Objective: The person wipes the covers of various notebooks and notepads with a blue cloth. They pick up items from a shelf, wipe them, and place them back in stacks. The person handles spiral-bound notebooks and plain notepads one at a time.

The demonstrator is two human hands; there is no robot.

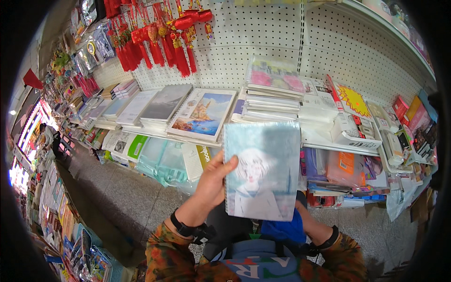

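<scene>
My left hand (215, 179) grips a spiral-bound notebook (262, 172) by its coiled left edge, thumb on the front cover. The cover shows a drawn figure with white hair on a pale teal ground, and a shadow falls across its upper right. My right hand (301, 208) is low behind the notebook's lower right corner, mostly hidden by it. A bunched blue cloth (287, 228) hangs from that hand; the fingers around it are out of sight. Just beyond the notebook, a stack of spiral notebooks (271, 105) stands on the white shelf (313, 141).
More notebooks (204, 114) line the shelf to the left. Red tassel ornaments (158, 38) hang on the white pegboard (243, 35). A white box (356, 135) of small goods stands at right. Plastic-wrapped goods (162, 162) fill the lower shelf. An aisle floor (127, 190) runs left, beside another display (53, 211).
</scene>
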